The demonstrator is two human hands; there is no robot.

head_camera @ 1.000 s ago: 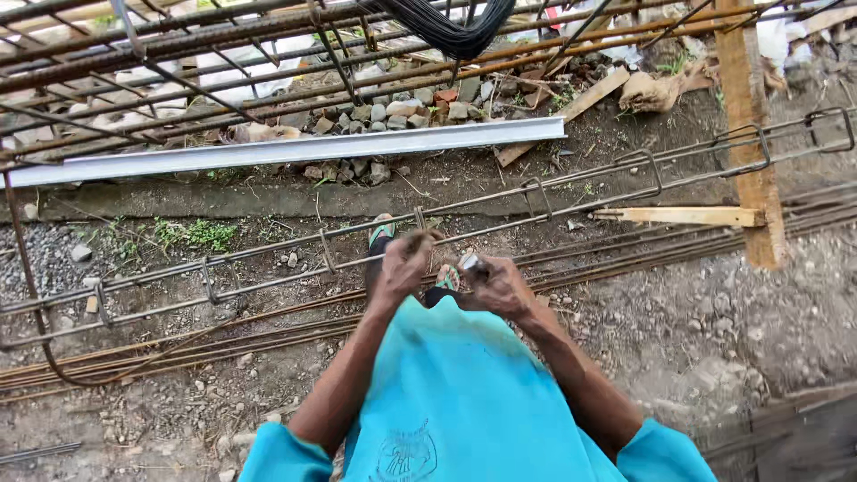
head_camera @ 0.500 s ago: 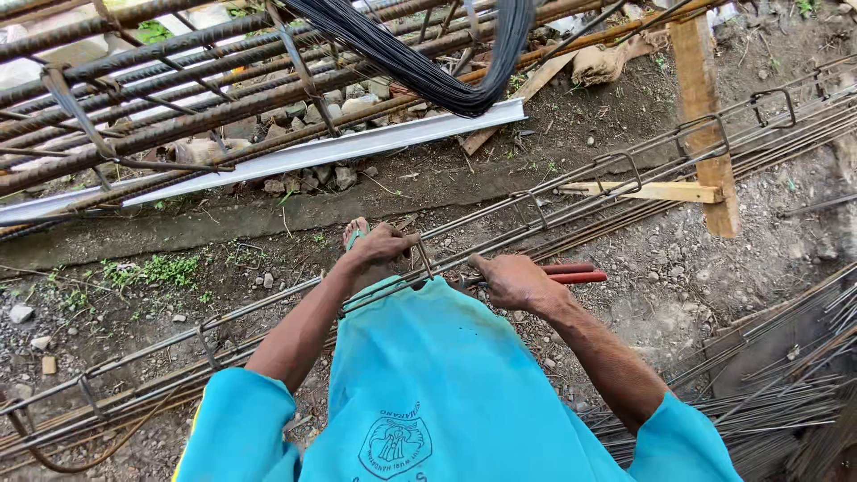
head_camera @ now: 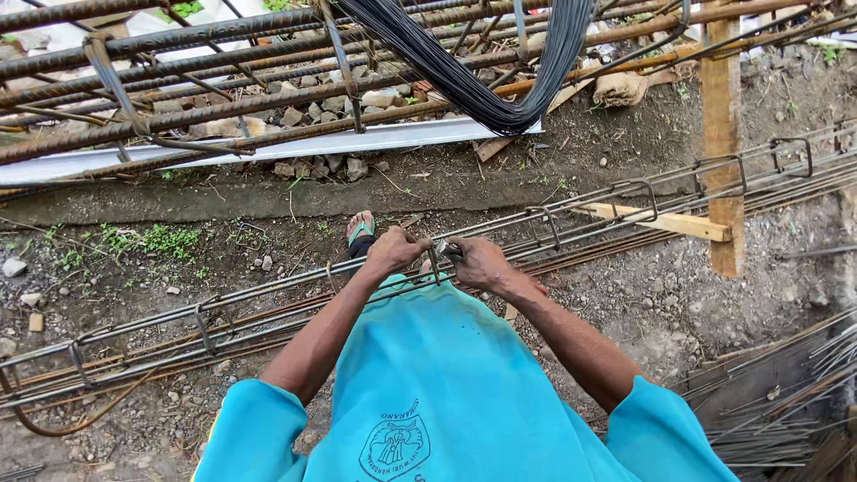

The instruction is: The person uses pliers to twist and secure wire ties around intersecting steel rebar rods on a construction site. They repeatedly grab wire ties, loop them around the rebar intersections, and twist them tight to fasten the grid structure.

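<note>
The ground (head_camera: 134, 268) is bare packed dirt with gravel, scattered stones and a few tufts of weed, outdoors on a building site. One long rebar cage (head_camera: 268, 308), the landmark here, runs from the lower left up to the upper right, with at least six rectangular stirrups visible along it. Above the cage on the left lies one pale metal channel (head_camera: 268, 147), and over that a second, rusty rebar frame (head_camera: 178, 80). At the cage's middle the left hand (head_camera: 395, 250) closes in a fist around a top bar, and just beside it the right hand (head_camera: 479, 263) pinches a small metal tool (head_camera: 444, 249) at a stirrup. One sandalled foot (head_camera: 361, 232) rests just beyond the cage. One black wire coil (head_camera: 482, 71) hangs above. Right of the hands, one wooden post (head_camera: 721, 134) crosses the cage; loose rods (head_camera: 786, 402) crowd the lower right, leaving open dirt between.
</note>
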